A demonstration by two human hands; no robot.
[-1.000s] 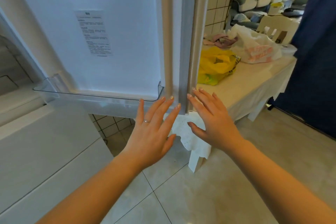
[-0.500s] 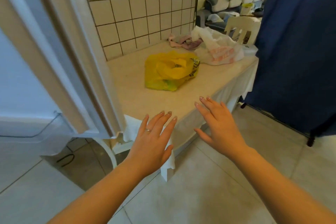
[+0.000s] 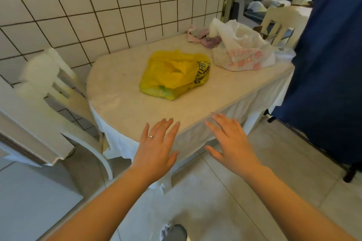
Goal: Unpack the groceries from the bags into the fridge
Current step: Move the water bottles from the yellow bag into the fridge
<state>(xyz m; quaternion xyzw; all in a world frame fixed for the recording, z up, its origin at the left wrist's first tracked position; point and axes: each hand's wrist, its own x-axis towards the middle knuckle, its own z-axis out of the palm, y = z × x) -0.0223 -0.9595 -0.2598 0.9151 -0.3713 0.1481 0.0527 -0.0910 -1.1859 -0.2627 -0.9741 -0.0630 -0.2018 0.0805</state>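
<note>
A crumpled yellow plastic bag (image 3: 174, 74) lies in the middle of the cream table (image 3: 125, 103), with something green showing through at its near side. A white plastic bag (image 3: 241, 51) with pink print stands at the table's far right. My left hand (image 3: 156, 145) and my right hand (image 3: 229, 141) are stretched out side by side at the table's near edge, palms down, fingers straight and spread. Both hold nothing and are well short of the yellow bag. The edge of the fridge door (image 3: 25, 137) shows at the left.
A white chair (image 3: 51, 84) stands at the table's left end against the tiled wall. Pink and purple cloths (image 3: 203, 38) lie at the table's back. A dark blue hanging cloth (image 3: 329, 64) bounds the right side. A second chair (image 3: 282, 21) and a sofa lie beyond.
My view has swung right from the open fridge door to the table. Both hands stayed open and now reach over the table's near edge, closer to the yellow bag.
</note>
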